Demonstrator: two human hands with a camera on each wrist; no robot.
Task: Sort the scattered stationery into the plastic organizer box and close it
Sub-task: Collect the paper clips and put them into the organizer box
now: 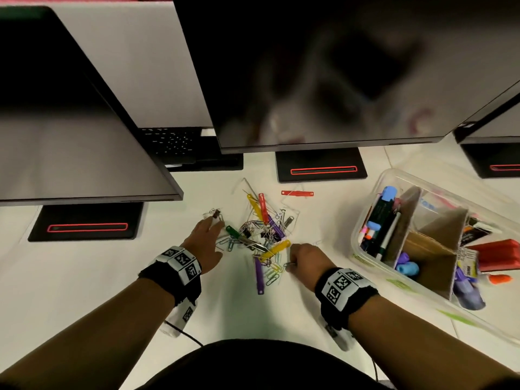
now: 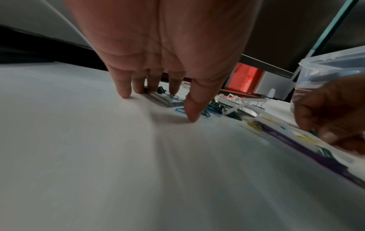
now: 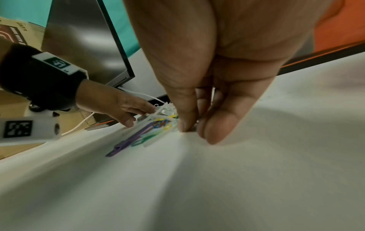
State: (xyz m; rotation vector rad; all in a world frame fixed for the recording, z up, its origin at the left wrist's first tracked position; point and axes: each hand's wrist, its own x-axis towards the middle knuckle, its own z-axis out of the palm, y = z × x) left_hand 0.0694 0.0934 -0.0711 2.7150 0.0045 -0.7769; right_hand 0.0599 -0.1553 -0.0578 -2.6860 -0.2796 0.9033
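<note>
A heap of coloured paper clips, binder clips and plastic fastener strips lies on the white desk between my hands. My left hand reaches its straight fingers onto the heap's left edge. In the left wrist view the fingertips press on a strip of staples. My right hand is curled at the heap's right edge. Thumb and fingers pinch a small metal paper clip against the desk. The clear plastic organizer box stands open to the right, with cardboard dividers, markers and other items inside.
Three dark monitors on black stands hang over the back of the desk, close behind the heap. A red fastener strip lies apart beyond the heap. A cable trails under my left wrist. Bare desk lies in front of the heap.
</note>
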